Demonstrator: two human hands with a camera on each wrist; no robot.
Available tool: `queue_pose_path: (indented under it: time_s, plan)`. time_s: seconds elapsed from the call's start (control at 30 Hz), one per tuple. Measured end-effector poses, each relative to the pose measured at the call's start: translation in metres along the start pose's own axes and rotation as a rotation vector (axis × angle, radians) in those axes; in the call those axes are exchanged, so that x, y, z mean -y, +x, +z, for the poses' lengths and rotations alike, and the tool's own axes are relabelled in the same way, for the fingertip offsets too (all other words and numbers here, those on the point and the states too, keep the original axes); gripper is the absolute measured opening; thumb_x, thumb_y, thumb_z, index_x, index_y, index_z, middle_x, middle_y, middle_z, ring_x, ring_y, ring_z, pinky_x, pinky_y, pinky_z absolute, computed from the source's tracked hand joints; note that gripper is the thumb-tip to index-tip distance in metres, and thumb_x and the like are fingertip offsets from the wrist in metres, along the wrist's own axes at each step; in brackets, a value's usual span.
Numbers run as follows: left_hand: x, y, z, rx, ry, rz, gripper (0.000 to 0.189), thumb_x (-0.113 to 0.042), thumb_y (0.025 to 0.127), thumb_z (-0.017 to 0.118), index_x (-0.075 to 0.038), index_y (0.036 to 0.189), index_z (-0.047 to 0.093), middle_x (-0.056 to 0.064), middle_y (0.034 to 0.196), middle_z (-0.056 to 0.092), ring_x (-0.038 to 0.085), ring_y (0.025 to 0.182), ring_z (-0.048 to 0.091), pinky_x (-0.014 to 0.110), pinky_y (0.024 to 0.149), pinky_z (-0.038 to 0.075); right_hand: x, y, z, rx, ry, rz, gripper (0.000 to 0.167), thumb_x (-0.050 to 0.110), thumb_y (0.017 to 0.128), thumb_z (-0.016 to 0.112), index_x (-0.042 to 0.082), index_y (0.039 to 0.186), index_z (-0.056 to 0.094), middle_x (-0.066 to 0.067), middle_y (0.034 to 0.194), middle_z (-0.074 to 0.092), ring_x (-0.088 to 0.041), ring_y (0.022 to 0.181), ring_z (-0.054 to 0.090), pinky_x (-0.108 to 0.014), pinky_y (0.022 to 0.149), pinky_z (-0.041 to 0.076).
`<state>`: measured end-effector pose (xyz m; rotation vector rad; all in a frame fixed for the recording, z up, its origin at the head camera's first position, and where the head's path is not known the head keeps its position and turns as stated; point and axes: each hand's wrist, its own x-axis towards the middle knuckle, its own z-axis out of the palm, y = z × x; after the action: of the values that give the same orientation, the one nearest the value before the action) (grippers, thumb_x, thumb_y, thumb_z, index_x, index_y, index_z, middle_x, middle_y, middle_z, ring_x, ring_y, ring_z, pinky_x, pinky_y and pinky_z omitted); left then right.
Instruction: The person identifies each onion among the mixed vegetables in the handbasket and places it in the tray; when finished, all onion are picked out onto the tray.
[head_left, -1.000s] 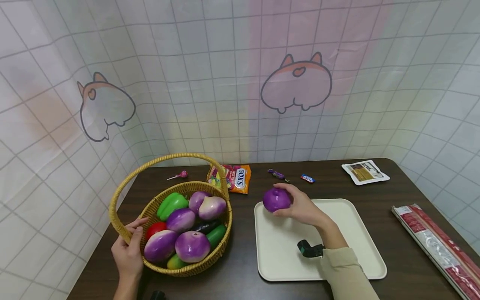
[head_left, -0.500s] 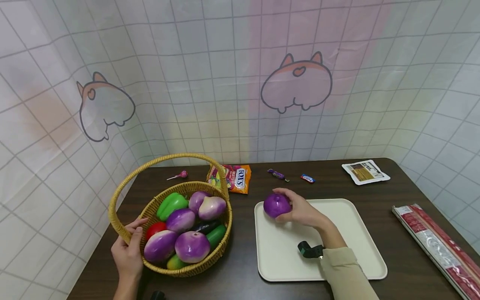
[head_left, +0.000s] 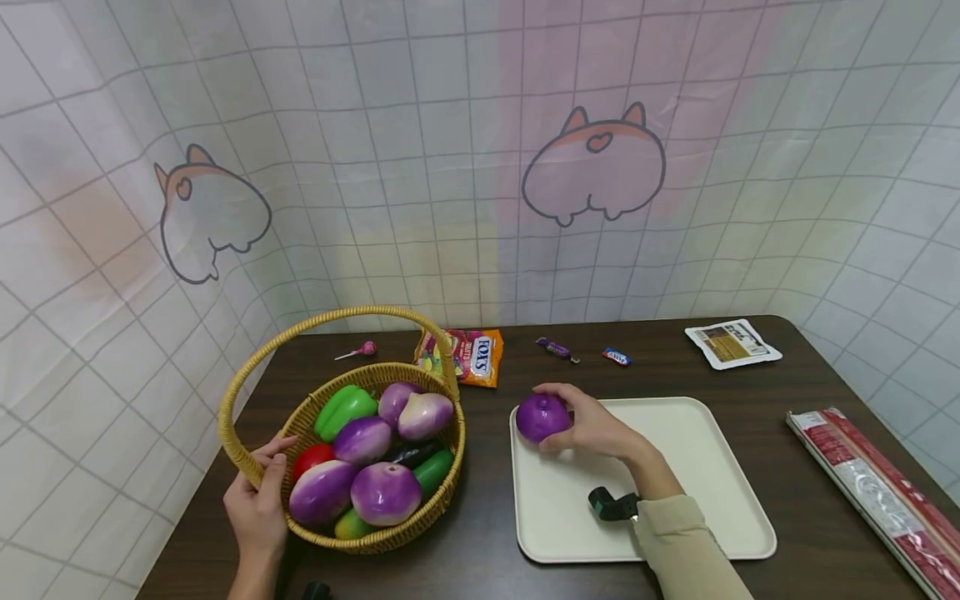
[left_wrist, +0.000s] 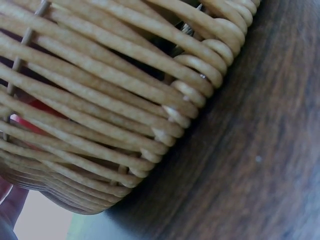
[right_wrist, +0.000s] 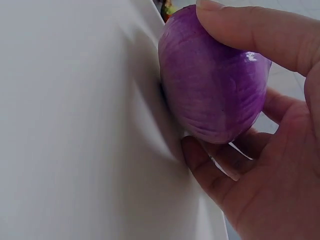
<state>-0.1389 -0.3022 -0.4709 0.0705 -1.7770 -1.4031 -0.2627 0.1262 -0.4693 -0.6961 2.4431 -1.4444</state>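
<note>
Your right hand is wrapped around a purple onion, thumb over the top and fingers curled under it. The onion touches the white tray at the corner farthest from your wrist, on the basket side; the wrist view shows its underside pressed against the tray surface.

Your left hand grips the near rim of the wicker basket, thumb hooked over the edge beside the tall handle. Your two hands are well apart, the basket and a strip of dark table between them.

Inside the basket, just past your left thumb: a red piece, four purple-and-white turnips, a green pepper, a green cucumber.

Beyond your right hand, along the wall: a candy bag, two small wrapped sweets, a white packet. A lollipop lies beyond the basket. A long red package sits well to the outside of your right arm.
</note>
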Motion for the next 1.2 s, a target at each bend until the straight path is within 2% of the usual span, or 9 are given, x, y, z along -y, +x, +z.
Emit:
queue_pose_path:
  time_s: [0.3, 0.57, 0.93, 1.2]
  plan:
    - [0.003, -0.001, 0.0, -0.002, -0.034, -0.024, 0.021, 0.005, 0.094, 0.056, 0.018, 0.078, 0.051, 0.014, 0.099, 0.073, 0.015, 0.112, 0.063, 0.017, 0.094, 0.044, 0.001, 0.001, 0.002, 0.015, -0.011, 0.002, 0.084, 0.021, 0.067, 0.087, 0.011, 0.14, 0.047, -0.012, 0.136, 0.051, -0.034, 0.121, 0.05, -0.051, 0.096, 0.046]
    - [0.003, -0.001, 0.0, -0.002, -0.042, -0.016, 0.021, 0.005, 0.093, 0.056, 0.018, 0.077, 0.05, 0.015, 0.099, 0.073, 0.017, 0.111, 0.063, 0.019, 0.095, 0.043, 0.003, 0.002, 0.004, 0.016, -0.005, -0.008, 0.083, 0.02, 0.068, 0.087, 0.01, 0.14, 0.047, -0.014, 0.136, 0.051, -0.034, 0.12, 0.051, -0.049, 0.095, 0.048]
    - [0.003, -0.003, -0.001, -0.016, -0.039, -0.044, 0.022, 0.004, 0.093, 0.058, 0.016, 0.076, 0.05, 0.014, 0.097, 0.073, 0.015, 0.109, 0.063, 0.017, 0.094, 0.044, 0.006, -0.002, 0.005, 0.04, 0.003, 0.004, 0.086, 0.021, 0.07, 0.086, 0.011, 0.143, 0.044, -0.014, 0.138, 0.05, -0.034, 0.121, 0.05, -0.05, 0.095, 0.047]
    - [0.003, -0.001, 0.0, -0.009, -0.029, -0.024, 0.022, 0.004, 0.093, 0.057, 0.018, 0.077, 0.05, 0.014, 0.098, 0.073, 0.015, 0.111, 0.063, 0.018, 0.095, 0.044, 0.013, 0.0, 0.004, -0.018, -0.007, -0.037, 0.082, 0.025, 0.075, 0.084, 0.007, 0.143, 0.043, -0.015, 0.141, 0.047, -0.04, 0.121, 0.052, -0.047, 0.094, 0.05]
